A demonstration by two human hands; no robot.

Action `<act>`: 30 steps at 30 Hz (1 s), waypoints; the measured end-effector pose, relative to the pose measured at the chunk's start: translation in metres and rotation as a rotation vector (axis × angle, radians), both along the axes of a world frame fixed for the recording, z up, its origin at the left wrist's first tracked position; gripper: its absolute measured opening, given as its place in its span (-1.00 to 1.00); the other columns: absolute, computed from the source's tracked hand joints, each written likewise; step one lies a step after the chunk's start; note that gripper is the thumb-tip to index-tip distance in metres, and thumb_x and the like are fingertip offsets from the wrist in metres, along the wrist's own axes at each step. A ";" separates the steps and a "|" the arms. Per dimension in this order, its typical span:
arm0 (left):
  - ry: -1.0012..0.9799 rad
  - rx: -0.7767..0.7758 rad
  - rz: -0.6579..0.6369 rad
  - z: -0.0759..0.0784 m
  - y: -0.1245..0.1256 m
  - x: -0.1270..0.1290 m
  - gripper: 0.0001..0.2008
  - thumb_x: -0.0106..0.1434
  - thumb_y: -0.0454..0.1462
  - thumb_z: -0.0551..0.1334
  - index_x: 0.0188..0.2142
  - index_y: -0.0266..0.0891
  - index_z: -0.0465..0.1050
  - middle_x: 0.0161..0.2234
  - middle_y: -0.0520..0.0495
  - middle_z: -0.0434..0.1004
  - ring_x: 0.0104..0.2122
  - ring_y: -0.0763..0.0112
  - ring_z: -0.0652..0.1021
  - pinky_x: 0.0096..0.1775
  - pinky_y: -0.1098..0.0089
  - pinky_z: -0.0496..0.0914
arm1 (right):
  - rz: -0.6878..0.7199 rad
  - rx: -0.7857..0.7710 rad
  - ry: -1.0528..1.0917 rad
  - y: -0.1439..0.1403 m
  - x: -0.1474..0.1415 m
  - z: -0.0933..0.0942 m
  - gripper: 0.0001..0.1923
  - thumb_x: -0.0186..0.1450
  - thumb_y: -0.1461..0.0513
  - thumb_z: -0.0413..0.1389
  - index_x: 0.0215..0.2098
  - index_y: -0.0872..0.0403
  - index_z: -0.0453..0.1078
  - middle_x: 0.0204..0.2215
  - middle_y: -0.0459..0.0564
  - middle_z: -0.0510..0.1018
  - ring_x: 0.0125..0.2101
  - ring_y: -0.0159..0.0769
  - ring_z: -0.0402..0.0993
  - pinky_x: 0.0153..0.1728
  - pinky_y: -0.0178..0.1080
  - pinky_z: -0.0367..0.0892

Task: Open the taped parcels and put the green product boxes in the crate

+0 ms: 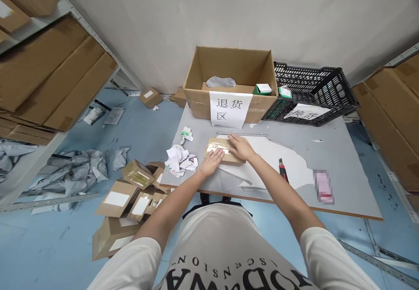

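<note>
Head view: a small taped cardboard box (231,159) is touched directly beneath the fingers, those of the left hand (212,160) laid flat and slightly spread, those of the right hand (241,146) held close together over its far right part. Crumpled paper (178,157) is seen left of the fingers, a red-and-black cutter (283,170) to their right, a large open carton (199,105) beyond them.

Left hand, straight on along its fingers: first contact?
Probably the right hand, which rests on the same small taped box as the left hand, just ahead of its fingertips. Exact height difference is unclear from this one view.
</note>
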State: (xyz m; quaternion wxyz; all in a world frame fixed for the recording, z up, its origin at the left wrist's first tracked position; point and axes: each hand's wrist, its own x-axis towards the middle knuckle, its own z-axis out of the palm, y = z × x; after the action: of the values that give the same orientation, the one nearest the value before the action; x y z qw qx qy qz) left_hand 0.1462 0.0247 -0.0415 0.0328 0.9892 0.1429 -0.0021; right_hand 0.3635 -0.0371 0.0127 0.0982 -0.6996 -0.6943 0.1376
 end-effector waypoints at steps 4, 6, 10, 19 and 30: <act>0.003 -0.043 -0.050 -0.006 0.006 -0.002 -0.49 0.28 -0.47 -0.08 0.23 -0.35 0.10 0.24 -0.24 0.13 0.27 0.27 0.08 0.20 0.14 0.10 | 0.106 -0.150 -0.034 0.025 -0.020 -0.012 -0.34 0.33 -0.01 -0.08 0.30 0.06 -0.04 0.30 0.17 0.01 0.26 0.00 -0.05 0.14 0.03 0.01; -0.015 -0.064 -0.062 -0.010 0.009 -0.002 -0.53 0.31 -0.45 -0.07 0.20 -0.35 0.15 0.21 -0.25 0.19 0.26 0.29 0.12 0.20 0.16 0.11 | 0.136 -0.197 -0.052 0.028 -0.019 -0.016 -0.36 0.35 -0.01 -0.12 0.31 0.05 -0.07 0.31 0.14 0.00 0.26 -0.02 -0.03 0.13 0.03 0.04; -0.064 -0.080 -0.066 -0.016 0.013 0.000 -0.58 0.34 -0.39 -0.04 0.18 -0.33 0.18 0.19 -0.25 0.24 0.24 0.31 0.17 0.20 0.16 0.11 | 0.150 -0.217 -0.138 0.029 -0.019 -0.017 -0.44 0.39 0.07 -0.19 0.31 0.02 -0.08 0.30 0.14 0.03 0.22 -0.02 0.04 0.10 0.04 0.09; -0.068 -0.095 -0.078 -0.021 0.015 0.001 -0.59 0.37 -0.32 -0.06 0.17 -0.38 0.22 0.17 -0.26 0.28 0.22 0.30 0.21 0.18 0.21 0.15 | 0.142 -0.195 -0.333 0.036 -0.036 -0.023 -0.42 0.35 0.22 -0.22 0.31 0.23 -0.12 0.26 0.37 0.03 0.20 0.15 0.06 0.04 0.21 0.11; -0.043 -0.081 -0.123 -0.017 0.015 -0.007 -0.48 0.28 -0.45 -0.09 0.23 -0.32 0.11 0.23 -0.21 0.16 0.26 0.36 0.12 0.21 0.21 0.09 | 0.204 -0.186 -0.294 0.001 0.009 -0.020 -0.36 0.36 0.07 -0.15 0.29 0.25 -0.08 0.29 0.33 -0.01 0.25 0.06 -0.02 0.09 0.12 0.12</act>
State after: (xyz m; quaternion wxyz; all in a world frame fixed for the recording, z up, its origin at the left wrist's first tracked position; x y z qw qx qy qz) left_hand 0.1393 0.0392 -0.0583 0.0756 0.9938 0.0808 0.0114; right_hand 0.3722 -0.0361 -0.0074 -0.0836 -0.6443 -0.7527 0.1066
